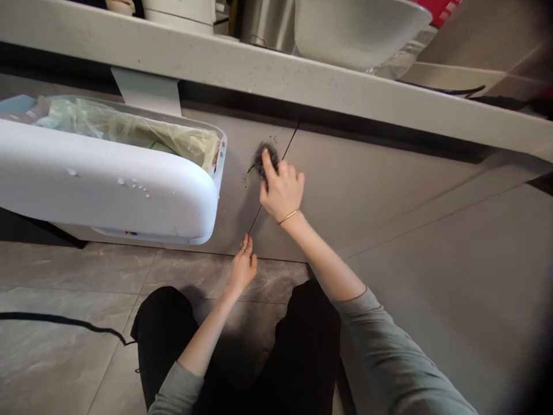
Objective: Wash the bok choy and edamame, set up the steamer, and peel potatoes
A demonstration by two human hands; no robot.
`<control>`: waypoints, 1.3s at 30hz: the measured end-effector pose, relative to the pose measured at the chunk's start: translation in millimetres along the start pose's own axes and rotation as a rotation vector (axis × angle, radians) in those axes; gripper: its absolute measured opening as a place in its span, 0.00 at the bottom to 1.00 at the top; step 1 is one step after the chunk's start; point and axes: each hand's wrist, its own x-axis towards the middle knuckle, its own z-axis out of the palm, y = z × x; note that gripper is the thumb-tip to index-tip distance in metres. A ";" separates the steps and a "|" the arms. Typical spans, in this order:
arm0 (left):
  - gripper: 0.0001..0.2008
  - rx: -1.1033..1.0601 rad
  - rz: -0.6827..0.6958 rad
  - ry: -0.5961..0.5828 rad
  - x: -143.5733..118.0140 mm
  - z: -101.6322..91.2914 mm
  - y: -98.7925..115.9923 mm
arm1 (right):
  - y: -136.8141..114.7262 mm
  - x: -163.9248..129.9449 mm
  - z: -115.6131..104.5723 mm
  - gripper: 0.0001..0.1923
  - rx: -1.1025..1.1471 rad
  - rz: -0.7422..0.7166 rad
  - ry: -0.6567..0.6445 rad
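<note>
My right hand [283,187] presses a dark steel wool scrubber [264,161] against the grey cabinet door [235,138], its index finger stretched over the wool. Dark specks and a green-black smear [249,171] mark the door around the scrubber. Lower down, my left hand [243,266] has its fingers stretched out, the tips at the door's lower part beside the seam between two door panels. I see nothing held in it.
A white hanging bin [181,190] with a yellowish liner juts out at the left. Above runs the countertop edge [242,66], bearing a white bowl [354,29] and a metal container [268,23]. A black cable [64,319] lies on the tiled floor [78,265].
</note>
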 end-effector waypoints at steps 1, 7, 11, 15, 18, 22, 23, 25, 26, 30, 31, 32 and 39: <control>0.28 0.000 0.014 -0.001 0.0 1.0 0.9 | -1.4 -3.1 3.3 0.37 0.005 -0.034 -0.027; 0.29 -0.002 0.014 0.016 -1.8 0.8 -3.4 | -3.0 -6.1 10.6 0.37 0.050 -0.039 0.017; 0.28 0.008 0.016 -0.004 -1.4 -0.7 -3.8 | -4.5 -4.0 8.9 0.36 0.046 -0.032 0.016; 0.28 0.001 0.022 0.003 -1.2 -2.5 -5.8 | -5.5 -4.2 9.0 0.37 0.021 -0.047 -0.039; 0.29 -0.012 0.006 0.018 -2.1 -4.4 -9.0 | -5.2 -0.9 7.7 0.38 0.001 0.026 0.015; 0.28 -0.008 0.011 0.020 -2.4 -8.9 -11.5 | -9.7 -4.0 12.8 0.37 0.064 0.006 0.000; 0.28 -0.006 0.013 0.022 -2.1 -10.4 -12.1 | -10.7 -4.5 13.9 0.37 0.085 0.003 0.000; 0.28 -0.002 0.009 0.029 -1.2 -13.5 -13.2 | -12.6 -3.7 14.4 0.36 0.111 0.035 0.027; 0.28 0.000 0.003 0.029 -0.6 -15.0 -13.6 | -14.1 -2.9 14.4 0.36 0.117 0.062 0.046; 0.28 0.022 0.000 0.028 1.9 -19.2 -13.5 | -25.8 -5.8 18.3 0.36 0.133 0.105 0.035; 0.28 0.027 0.007 0.032 2.2 -19.9 -13.6 | -29.1 -7.4 19.6 0.36 0.136 0.092 0.007; 0.27 0.031 0.011 0.038 2.3 -20.3 -14.0 | -31.6 -8.5 20.1 0.36 0.138 0.082 -0.018; 0.28 0.022 -0.020 0.006 -1.2 -18.4 -14.4 | -32.3 -1.5 11.6 0.35 0.122 0.184 0.028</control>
